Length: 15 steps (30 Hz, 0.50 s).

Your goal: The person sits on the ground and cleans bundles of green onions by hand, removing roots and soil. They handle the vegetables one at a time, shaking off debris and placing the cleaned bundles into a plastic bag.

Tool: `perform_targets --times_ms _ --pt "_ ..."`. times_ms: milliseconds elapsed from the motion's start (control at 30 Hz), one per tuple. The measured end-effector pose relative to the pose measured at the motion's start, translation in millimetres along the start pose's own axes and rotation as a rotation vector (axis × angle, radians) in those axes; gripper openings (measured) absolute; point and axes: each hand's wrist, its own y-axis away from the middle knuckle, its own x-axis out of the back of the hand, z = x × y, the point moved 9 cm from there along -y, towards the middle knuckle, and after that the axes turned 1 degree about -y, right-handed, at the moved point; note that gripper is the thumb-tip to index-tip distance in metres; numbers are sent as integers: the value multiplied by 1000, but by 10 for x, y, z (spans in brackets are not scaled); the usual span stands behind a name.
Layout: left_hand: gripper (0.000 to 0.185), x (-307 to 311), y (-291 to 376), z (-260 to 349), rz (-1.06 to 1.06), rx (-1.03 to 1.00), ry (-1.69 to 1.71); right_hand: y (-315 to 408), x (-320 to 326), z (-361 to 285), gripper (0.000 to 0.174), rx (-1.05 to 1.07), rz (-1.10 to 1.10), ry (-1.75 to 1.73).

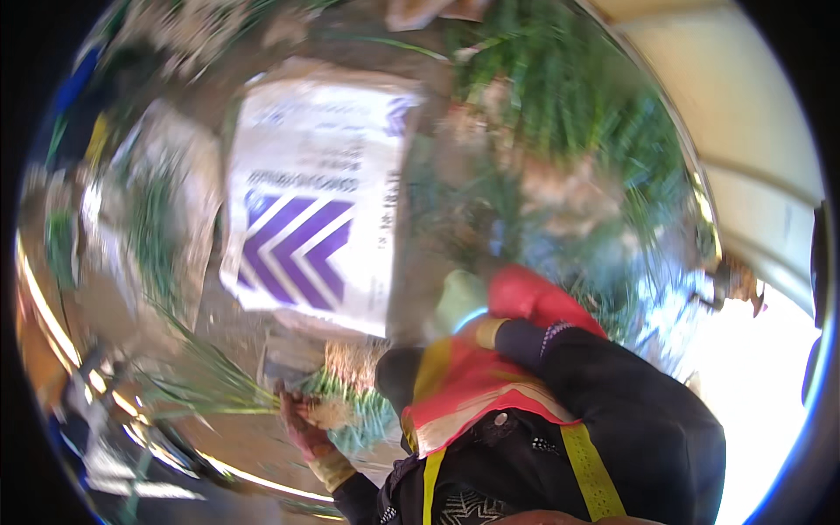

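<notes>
My left hand [303, 426], at the lower left, is closed around a bunch of long green-leaved plants [223, 387]; their pale root ends point toward my body. My right hand [482, 328] is near my lap at the centre, blurred and partly covered by the cuff, beside a pale green rounded thing [461, 298] that I cannot name. Whether that hand holds anything cannot be told. A white sack with purple chevrons [315, 197] lies flat in front of me. Just right of my left hand are more green plants with pale roots [354, 367].
Heaps of green-leaved plants [558, 85] with pale roots lie at the upper right. Another pale sack [190, 170] with greens on it is at the left. Something red [538, 295] is beside my right forearm. A cream panel [722, 98] curves along the right.
</notes>
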Motion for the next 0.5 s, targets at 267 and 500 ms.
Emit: perform_targets --times_ms 267,500 --pt "44 -2587 1025 -111 -496 31 82 1734 1234 259 20 257 337 -135" --pt "20 -4339 1317 -410 -801 172 -41 3642 1446 1935 14 -459 939 376"
